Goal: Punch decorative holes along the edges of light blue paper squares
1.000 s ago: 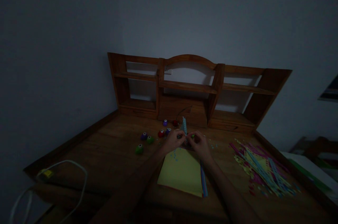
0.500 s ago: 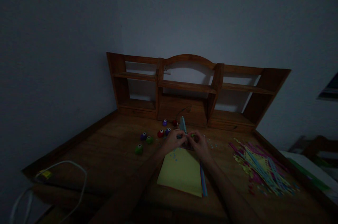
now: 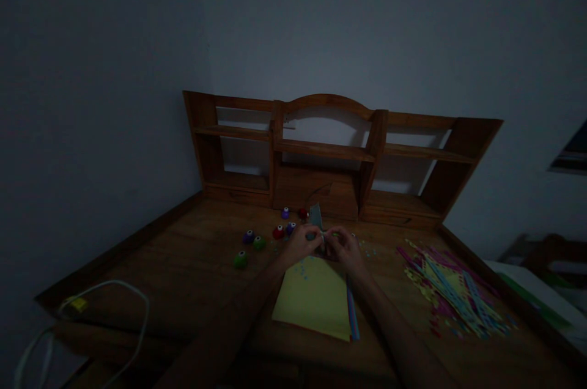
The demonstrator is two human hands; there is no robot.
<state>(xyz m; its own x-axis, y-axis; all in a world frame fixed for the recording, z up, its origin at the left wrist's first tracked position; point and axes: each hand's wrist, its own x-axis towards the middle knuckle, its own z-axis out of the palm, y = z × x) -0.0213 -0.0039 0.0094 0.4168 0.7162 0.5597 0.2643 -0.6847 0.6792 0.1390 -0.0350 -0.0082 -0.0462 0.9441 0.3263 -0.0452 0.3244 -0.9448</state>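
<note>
Where the left hand (image 3: 300, 244) and right hand (image 3: 345, 249) nearly meet, just past the yellow paper's (image 3: 312, 306) far edge, a pale blue strip (image 3: 315, 216) rises at a tilt above the worktop (image 3: 183, 266). Both sets of fingers are drawn narrow, seemingly pinching its lower end, though dim light hides the exact contact. Likely paper, it should handle as light, bendable and easily creased or torn; a gentle hold at its edges, with fingers close together, would suit it.

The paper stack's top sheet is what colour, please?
The top sheet is yellow, seen best in the head view.
</note>
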